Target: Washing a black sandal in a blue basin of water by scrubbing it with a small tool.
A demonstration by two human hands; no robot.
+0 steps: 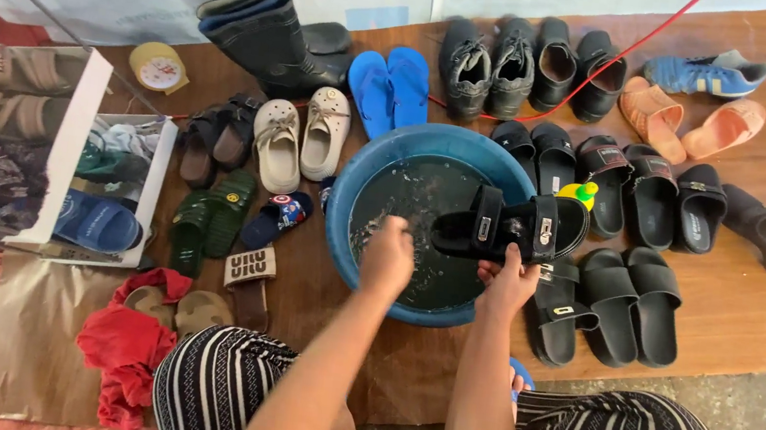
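The left hand reaches forward over the near side of the blue basin, fingers curled shut; whether it grips anything, I cannot tell. Just right of it, the right hand grips the black sandal from below, holding it sideways above the dark water. Black slides lie right of the basin.

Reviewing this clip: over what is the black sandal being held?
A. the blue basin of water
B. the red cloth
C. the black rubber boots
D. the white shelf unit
A: the right hand grips the black sandal above the blue basin, while the left hand is at the water inside it.
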